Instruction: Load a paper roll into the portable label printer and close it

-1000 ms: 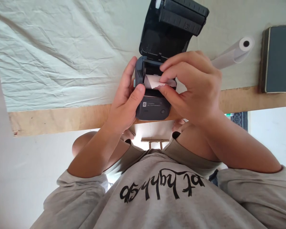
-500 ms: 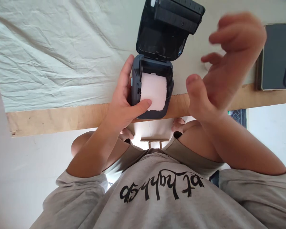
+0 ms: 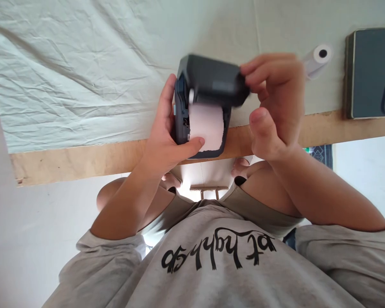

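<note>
A dark portable receipt printer [image 3: 181, 115] sits at the table's near edge, with white paper [image 3: 208, 124] lying in its bay. My left hand [image 3: 167, 132] is wrapped round the printer's left side, its thumb pressing on the paper's lower left corner. The printer's black lid [image 3: 214, 81] is part way down over the far end of the bay. At the lid's right corner, the fingertips of my right hand [image 3: 277, 98] touch it; the fingers are curved and the thumb is held apart. Slight blur covers the lid and this hand.
A white paper roll [image 3: 317, 62] lies to the right, partly behind my right hand. Farther right is a dark-screened phone-like device [image 3: 372, 72] on a box-like base. A wrinkled pale cloth [image 3: 83, 77] covers the table, with a bare wooden edge [image 3: 77, 160] in front.
The lid has swung from wide open down towards the bay. My right hand has moved left onto the lid's corner, uncovering the paper roll. My left hand keeps its hold.
</note>
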The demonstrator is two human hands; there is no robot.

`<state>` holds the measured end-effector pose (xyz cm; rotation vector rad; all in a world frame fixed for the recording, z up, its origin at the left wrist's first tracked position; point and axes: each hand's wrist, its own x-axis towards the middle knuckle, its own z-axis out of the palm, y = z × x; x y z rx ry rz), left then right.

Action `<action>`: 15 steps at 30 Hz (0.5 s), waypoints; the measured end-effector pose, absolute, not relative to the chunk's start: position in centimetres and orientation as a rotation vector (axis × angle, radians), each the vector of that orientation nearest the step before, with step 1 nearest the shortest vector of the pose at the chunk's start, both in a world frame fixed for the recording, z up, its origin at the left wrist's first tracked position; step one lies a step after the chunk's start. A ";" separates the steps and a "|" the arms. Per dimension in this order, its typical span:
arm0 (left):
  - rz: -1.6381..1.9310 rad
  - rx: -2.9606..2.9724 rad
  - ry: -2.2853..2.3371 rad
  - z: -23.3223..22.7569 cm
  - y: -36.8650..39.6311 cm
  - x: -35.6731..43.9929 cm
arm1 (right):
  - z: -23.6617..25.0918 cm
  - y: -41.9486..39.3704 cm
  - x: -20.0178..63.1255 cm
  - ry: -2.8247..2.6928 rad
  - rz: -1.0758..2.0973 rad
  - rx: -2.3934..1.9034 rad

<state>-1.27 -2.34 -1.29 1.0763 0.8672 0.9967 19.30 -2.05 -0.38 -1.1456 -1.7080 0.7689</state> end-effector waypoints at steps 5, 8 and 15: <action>0.988 1.120 0.823 -1.2 -2.3 -1.1 | -0.7 -2.3 18.9 -1.680 0.886 -0.996; 1.054 1.148 0.705 -1.8 -2.1 -1.0 | -0.7 -2.3 18.4 -1.599 1.205 -0.973; 1.060 1.134 0.858 -2.6 -2.2 -1.4 | -0.6 -2.4 17.7 -1.592 1.262 -0.991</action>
